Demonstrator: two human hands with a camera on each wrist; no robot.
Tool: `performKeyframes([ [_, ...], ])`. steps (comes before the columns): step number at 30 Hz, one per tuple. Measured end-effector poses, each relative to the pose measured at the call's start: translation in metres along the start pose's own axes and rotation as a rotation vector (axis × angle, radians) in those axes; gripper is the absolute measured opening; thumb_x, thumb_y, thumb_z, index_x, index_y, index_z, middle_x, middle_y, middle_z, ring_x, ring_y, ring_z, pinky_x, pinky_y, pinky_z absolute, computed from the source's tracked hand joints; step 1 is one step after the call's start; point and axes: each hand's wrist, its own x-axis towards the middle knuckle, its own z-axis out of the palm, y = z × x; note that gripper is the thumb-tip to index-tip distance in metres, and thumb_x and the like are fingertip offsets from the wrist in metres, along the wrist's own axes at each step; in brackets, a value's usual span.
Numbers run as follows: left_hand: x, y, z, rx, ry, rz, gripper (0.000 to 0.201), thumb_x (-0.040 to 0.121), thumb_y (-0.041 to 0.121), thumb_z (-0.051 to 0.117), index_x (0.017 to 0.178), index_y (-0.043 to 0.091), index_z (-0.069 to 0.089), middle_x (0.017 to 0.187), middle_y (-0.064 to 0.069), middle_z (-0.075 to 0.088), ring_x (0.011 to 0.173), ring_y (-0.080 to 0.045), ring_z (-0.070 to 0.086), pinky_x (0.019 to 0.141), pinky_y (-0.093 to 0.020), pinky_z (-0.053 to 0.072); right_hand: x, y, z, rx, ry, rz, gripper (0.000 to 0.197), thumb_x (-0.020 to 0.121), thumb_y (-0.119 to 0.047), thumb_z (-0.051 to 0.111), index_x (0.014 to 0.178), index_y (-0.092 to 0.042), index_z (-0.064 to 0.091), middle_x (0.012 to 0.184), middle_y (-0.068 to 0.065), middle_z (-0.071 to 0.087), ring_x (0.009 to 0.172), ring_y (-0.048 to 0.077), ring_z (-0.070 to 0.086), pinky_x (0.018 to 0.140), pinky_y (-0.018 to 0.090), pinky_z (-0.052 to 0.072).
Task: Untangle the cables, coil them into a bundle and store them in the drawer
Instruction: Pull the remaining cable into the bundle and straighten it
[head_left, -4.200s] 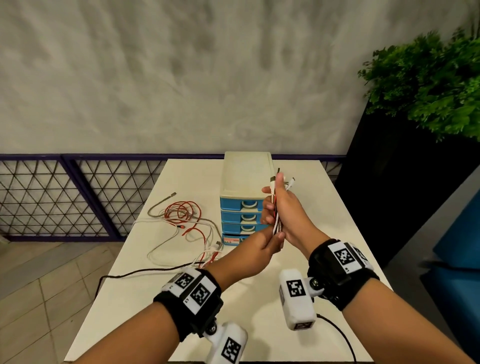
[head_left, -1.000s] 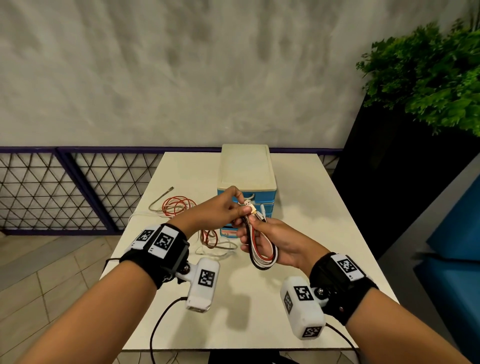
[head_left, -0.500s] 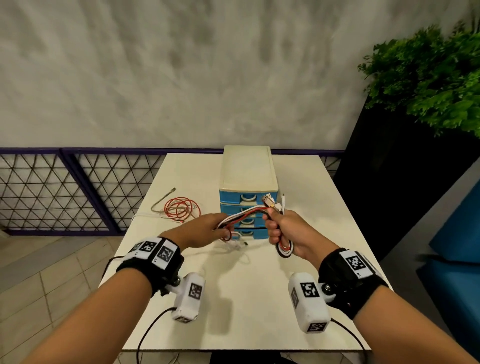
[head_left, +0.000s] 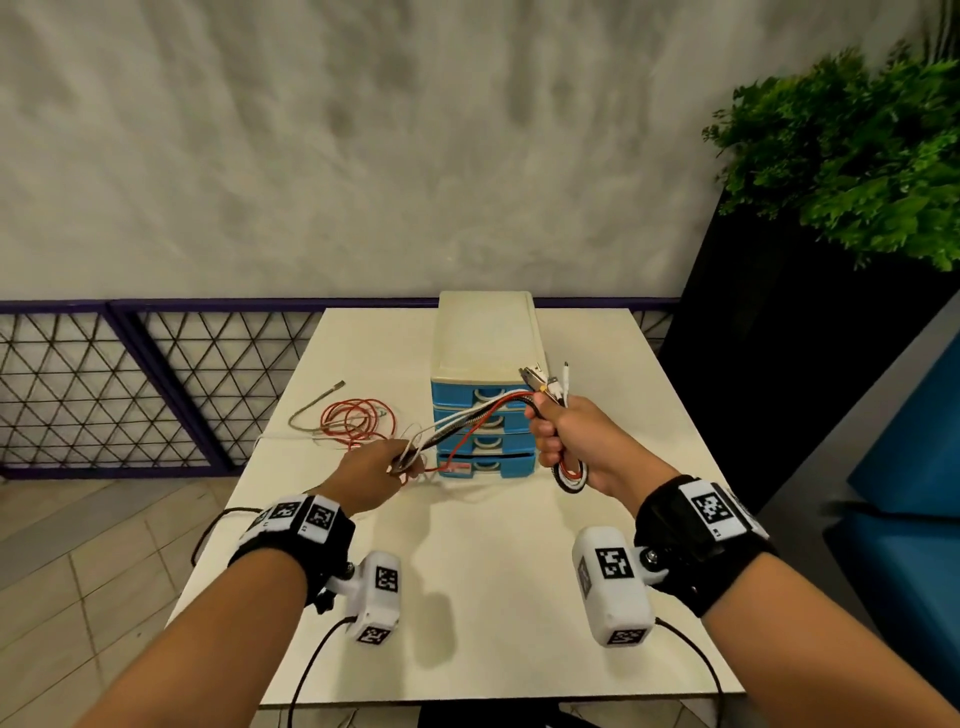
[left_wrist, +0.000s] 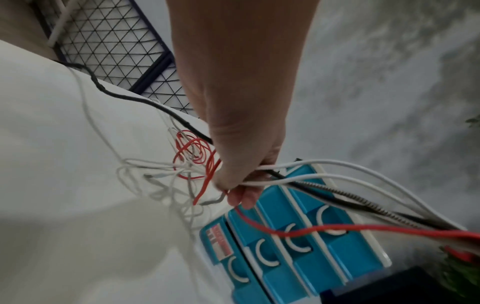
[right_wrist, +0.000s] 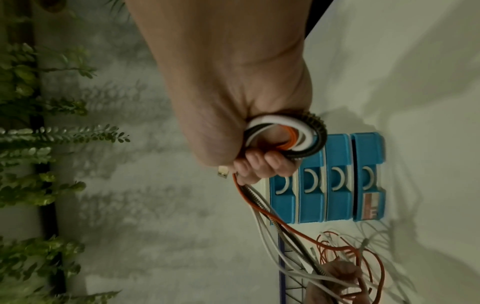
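Red, white, black and silver-braided cables (head_left: 470, 415) cross a cream-topped drawer unit (head_left: 483, 332) with bright blue fronts, on an off-white surface (head_left: 493, 571) beside green foliage (head_left: 852, 150).

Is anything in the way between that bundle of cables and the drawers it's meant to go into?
Nothing stands between them, but all four blue drawers look shut or nearly so. The right hand grips the coiled part; the left hand holds the strands, which trail to a loose tangle on the table.

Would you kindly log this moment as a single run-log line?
phase: coiling | right hand: grips coiled cables | left hand: holds loose strands | drawer unit: bottom drawer ajar
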Motion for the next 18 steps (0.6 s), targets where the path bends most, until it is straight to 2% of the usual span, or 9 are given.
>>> performKeyframes([
  [2,0.001,0.006,-0.004,-0.120,-0.069,-0.012,0.040,0.069,0.017,0.066,0.085,0.052,0.058,0.102,0.009,0.066,0.102,-0.019,0.063,0.092,-0.038,0.050,-0.001,-0.001,0.000,-0.055,-0.025,-0.005,0.030,0.105,-0.026,0.037,0.084,-0.011,0.051,0.051,-0.007,0.037,0.044,0.007,0.029,0.044,0.020,0.027],
  [4,0.000,0.022,-0.012,-0.240,-0.105,-0.023,0.055,0.069,0.028,0.079,0.113,0.045,0.052,0.118,0.009,0.057,0.110,-0.016,0.057,0.093,-0.030,0.046,-0.001,0.000,0.000,-0.098,-0.059,-0.005,0.029,0.105,-0.026,0.037,0.084,-0.011,0.051,0.052,-0.007,0.037,0.045,0.007,0.029,0.044,0.020,0.027],
  [6,-0.001,0.048,-0.023,-0.284,-0.114,0.032,0.076,0.070,0.043,0.079,0.135,0.036,0.040,0.134,0.015,0.044,0.124,-0.007,0.042,0.100,-0.024,0.035,-0.001,0.001,0.003,-0.145,-0.097,0.004,0.029,0.105,-0.026,0.036,0.085,-0.011,0.051,0.053,-0.007,0.038,0.044,0.007,0.030,0.044,0.020,0.027],
  [7,-0.002,0.063,-0.028,-0.324,-0.133,0.070,0.074,0.074,0.043,0.075,0.138,0.033,0.039,0.138,0.016,0.042,0.128,-0.004,0.038,0.103,-0.023,0.031,0.000,0.001,0.005,-0.168,-0.118,0.007,0.029,0.105,-0.026,0.036,0.085,-0.011,0.051,0.054,-0.007,0.038,0.045,0.007,0.030,0.044,0.020,0.028],
  [8,-0.002,0.076,-0.031,-0.401,-0.158,0.105,0.062,0.081,0.037,0.069,0.136,0.029,0.043,0.138,0.013,0.045,0.128,-0.004,0.039,0.104,-0.024,0.032,-0.001,0.002,0.008,-0.192,-0.139,0.005,0.030,0.105,-0.026,0.036,0.084,-0.011,0.051,0.054,-0.007,0.038,0.045,0.007,0.029,0.044,0.019,0.028],
  [10,-0.001,0.098,-0.038,-0.595,-0.229,0.130,0.036,0.084,0.024,0.052,0.120,0.021,0.058,0.123,0.005,0.061,0.117,-0.007,0.054,0.098,-0.024,0.041,-0.002,0.001,0.012,-0.240,-0.174,-0.007,0.031,0.105,-0.026,0.035,0.083,-0.011,0.051,0.054,-0.007,0.037,0.045,0.008,0.028,0.044,0.019,0.029],
  [13,-0.001,0.112,-0.041,-0.798,-0.410,0.127,0.032,0.089,0.026,0.036,0.094,0.012,0.064,0.085,-0.006,0.067,0.079,-0.013,0.065,0.072,-0.019,0.049,-0.004,0.000,0.012,-0.289,-0.212,-0.027,0.032,0.106,-0.026,0.034,0.083,-0.012,0.051,0.054,-0.007,0.037,0.046,0.007,0.029,0.045,0.018,0.030],
  [15,-0.002,0.110,-0.039,-0.859,-0.480,0.068,0.043,0.097,0.041,0.033,0.084,0.010,0.060,0.061,-0.001,0.053,0.053,-0.012,0.051,0.057,-0.020,0.045,-0.005,0.000,0.010,-0.319,-0.232,-0.043,0.032,0.106,-0.027,0.034,0.083,-0.012,0.051,0.055,-0.007,0.037,0.046,0.007,0.029,0.046,0.019,0.031],
  [18,-0.004,0.107,-0.036,-0.853,-0.542,-0.033,0.053,0.086,0.060,0.034,0.068,0.012,0.052,0.046,0.004,0.037,0.040,-0.009,0.034,0.046,-0.019,0.035,-0.006,0.003,0.010,-0.350,-0.211,-0.070,0.031,0.105,-0.027,0.035,0.082,-0.012,0.051,0.056,-0.006,0.037,0.046,0.007,0.030,0.046,0.018,0.031],
])
